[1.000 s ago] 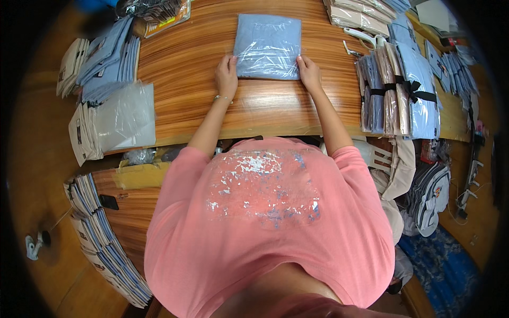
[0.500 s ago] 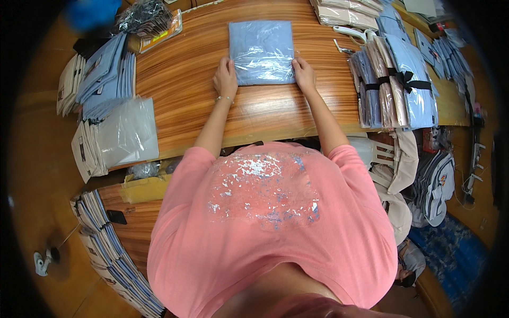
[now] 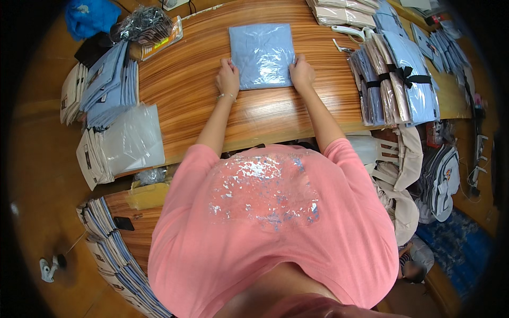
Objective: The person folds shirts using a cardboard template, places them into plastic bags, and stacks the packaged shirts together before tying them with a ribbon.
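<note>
A folded light-blue fabric piece in a clear plastic bag point(image 3: 262, 50) lies flat on the wooden table, glossy where light strikes the film. My left hand point(image 3: 227, 78) grips the bag's lower left edge, fingers curled in. Opposite it, my right hand point(image 3: 302, 74) pinches the lower right edge. Both forearms reach up from my pink sleeves, one on each side of the package. The fingertips at the edges are partly hidden.
At the right stand bagged fabric packs tied with a black ribbon point(image 3: 405, 77); a white-handled tool point(image 3: 347, 31) lies behind them. On the left are blue packs point(image 3: 106, 79) and clear plastic bags point(image 3: 135, 135). A phone point(image 3: 123, 223) rests on a lower surface.
The bag's film looks smoother and pulled tighter over the blue fabric. Both hands stay at its sides, with only a slight shift. The whole view has tilted a little.
</note>
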The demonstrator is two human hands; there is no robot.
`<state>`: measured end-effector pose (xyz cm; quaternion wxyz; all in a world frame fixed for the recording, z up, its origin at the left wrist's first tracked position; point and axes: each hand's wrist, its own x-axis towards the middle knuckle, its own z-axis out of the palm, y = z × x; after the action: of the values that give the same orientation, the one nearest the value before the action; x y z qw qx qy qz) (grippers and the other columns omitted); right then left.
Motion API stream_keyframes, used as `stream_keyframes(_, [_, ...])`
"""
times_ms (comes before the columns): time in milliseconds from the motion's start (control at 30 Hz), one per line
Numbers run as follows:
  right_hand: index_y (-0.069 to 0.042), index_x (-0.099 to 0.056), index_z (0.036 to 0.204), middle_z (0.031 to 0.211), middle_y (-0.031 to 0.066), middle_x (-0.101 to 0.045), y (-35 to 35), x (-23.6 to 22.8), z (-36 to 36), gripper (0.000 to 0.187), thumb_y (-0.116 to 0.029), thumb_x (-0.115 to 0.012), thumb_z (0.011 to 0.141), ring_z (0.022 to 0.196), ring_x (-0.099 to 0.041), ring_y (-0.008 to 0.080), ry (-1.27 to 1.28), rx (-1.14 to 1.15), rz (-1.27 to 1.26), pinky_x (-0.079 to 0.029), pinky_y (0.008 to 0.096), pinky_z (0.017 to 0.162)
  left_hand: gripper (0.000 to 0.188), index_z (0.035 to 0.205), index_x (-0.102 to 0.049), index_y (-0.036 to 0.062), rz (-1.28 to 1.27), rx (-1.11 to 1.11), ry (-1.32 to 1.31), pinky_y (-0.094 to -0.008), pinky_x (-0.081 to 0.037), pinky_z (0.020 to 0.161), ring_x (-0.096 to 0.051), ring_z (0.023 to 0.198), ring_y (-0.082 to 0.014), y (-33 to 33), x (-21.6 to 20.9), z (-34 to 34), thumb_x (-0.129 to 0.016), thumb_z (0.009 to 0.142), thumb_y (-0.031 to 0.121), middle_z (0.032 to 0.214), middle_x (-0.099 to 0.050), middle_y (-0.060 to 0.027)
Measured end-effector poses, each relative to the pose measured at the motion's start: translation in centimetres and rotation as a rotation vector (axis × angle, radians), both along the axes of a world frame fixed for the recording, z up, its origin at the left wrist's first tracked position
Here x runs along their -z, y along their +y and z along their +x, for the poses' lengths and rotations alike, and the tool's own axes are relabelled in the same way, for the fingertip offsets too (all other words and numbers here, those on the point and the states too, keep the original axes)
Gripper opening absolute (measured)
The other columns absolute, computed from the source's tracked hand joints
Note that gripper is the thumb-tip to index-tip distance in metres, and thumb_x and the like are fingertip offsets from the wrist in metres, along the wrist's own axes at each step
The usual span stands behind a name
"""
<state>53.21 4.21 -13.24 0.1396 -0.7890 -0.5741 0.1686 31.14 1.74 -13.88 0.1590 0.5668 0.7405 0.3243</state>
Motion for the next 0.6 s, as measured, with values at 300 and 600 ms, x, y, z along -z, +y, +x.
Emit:
stream_keyframes(300, [-0.025, -0.058, 0.112, 0.092, 0.0088, -0.060, -1.2, 2.1, -0.2, 0.032, -0.021, -0.053, 0.081, 0.096, -0.058, 0.0307, -0.082, -0.164, 0.292, -0.047, 0.0494, 0.071, 0.036, 0.120, -0.056, 0.0281, -0.078, 0.074, 0.289, -0.0516, -0.034, 0.092, -0.046, 0.114, -0.0301, -0.5, 0.7, -0.7, -0.049, 0.085, 0.020, 0.117, -0.052, -0.0089])
stream_keyframes(600, [-0.038, -0.043, 0.131, 0.146, 0.0156, -0.022, -2.0, 2.9, 1.1, 0.047, -0.054, -0.037, 0.087, 0.136, -0.011, 0.0358, -0.260, -0.199, 0.230, -0.005, 0.0653, 0.102, 0.046, 0.137, -0.035, 0.0348, -0.157, 0.108, 0.396, -0.0692, 0.003, 0.098, 0.001, 0.137, -0.0401, -0.8, 2.7, -1.6, -0.031, 0.093, 0.042, 0.150, -0.005, -0.0164])
